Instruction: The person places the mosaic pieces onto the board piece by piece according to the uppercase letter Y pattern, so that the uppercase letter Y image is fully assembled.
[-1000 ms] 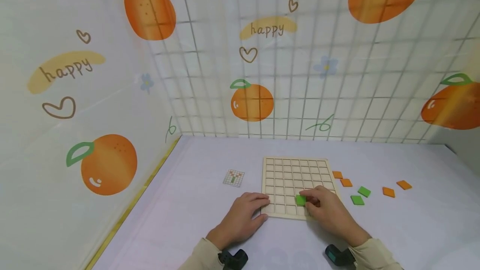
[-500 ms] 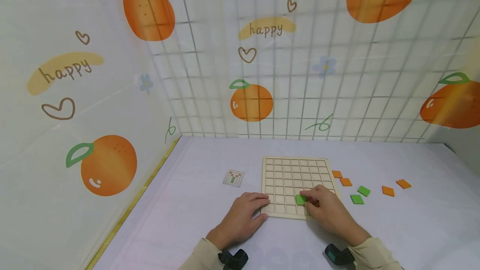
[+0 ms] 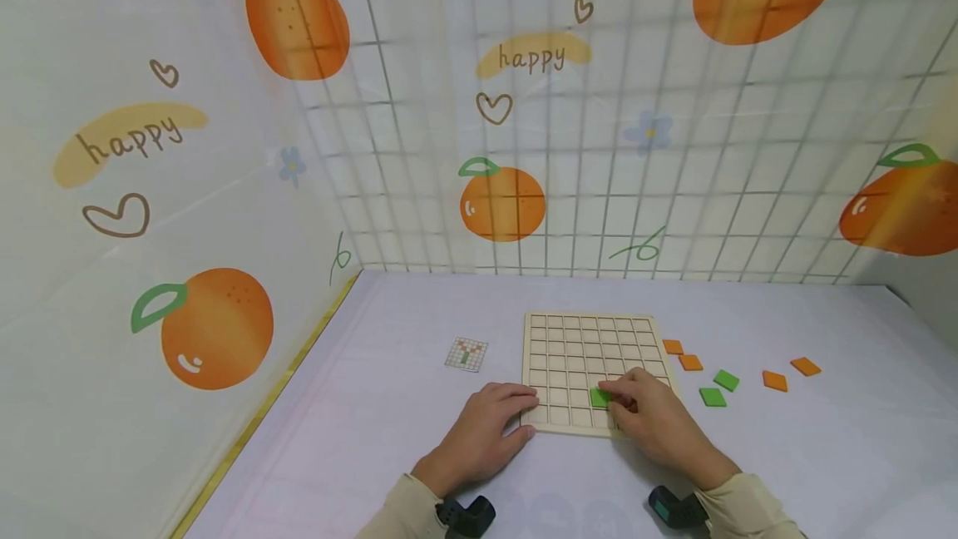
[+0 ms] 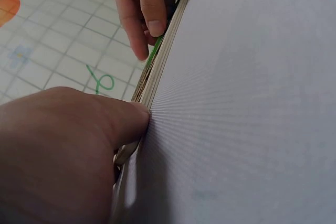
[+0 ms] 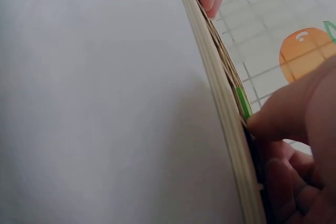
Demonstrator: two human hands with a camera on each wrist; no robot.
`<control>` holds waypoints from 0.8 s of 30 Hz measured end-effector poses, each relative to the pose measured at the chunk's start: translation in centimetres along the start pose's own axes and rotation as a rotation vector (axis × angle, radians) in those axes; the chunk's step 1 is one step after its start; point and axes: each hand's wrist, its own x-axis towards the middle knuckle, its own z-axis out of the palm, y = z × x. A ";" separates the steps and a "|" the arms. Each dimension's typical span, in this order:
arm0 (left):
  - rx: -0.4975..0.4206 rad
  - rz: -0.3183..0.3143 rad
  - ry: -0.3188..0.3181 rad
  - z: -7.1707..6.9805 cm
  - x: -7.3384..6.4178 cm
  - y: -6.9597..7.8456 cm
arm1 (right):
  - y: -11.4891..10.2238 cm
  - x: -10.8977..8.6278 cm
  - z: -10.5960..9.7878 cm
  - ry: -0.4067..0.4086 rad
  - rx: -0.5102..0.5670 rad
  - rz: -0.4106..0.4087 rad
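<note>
A square wooden grid board [image 3: 582,350] lies on the white table, ruled into small square cells. My left hand [image 3: 482,437] rests at its left front corner, fingers on the left rim and thumb by the front edge. One green tile [image 3: 599,398] sits over a cell in the board's lower middle. Thumb and index finger of my right hand [image 3: 662,425] pinch that tile at its right side. In the right wrist view, the green tile [image 5: 243,102] shows edge-on beside the thumb. The right hand hides the board's front right corner.
Right of the board lie two loose green tiles [image 3: 713,397] and several orange tiles [image 3: 775,381]. A small printed pattern card [image 3: 466,354] lies to the left. A curtain [image 3: 419,148] with orange prints hangs over a wire grid at the back.
</note>
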 end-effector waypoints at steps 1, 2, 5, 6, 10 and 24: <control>0.000 -0.001 0.001 0.0 0.0 0.0 | 0.0 0.0 0.0 0.000 -0.002 0.001; 0.000 -0.001 0.001 0.0 0.0 0.0 | 0.0 0.0 0.0 0.001 -0.005 -0.001; -0.001 0.003 0.003 0.0 0.0 -0.1 | 0.0 0.0 -0.2 0.004 0.000 -0.012; 0.002 0.004 0.003 -0.1 0.0 -0.1 | 0.0 0.0 -0.3 0.008 0.009 -0.016; 0.009 0.013 0.002 -0.2 0.1 -0.1 | 0.2 -0.3 -0.9 0.027 0.081 -0.024; -0.003 0.010 0.018 0.1 -0.1 0.0 | 2.9 -2.2 -5.4 0.094 0.052 0.136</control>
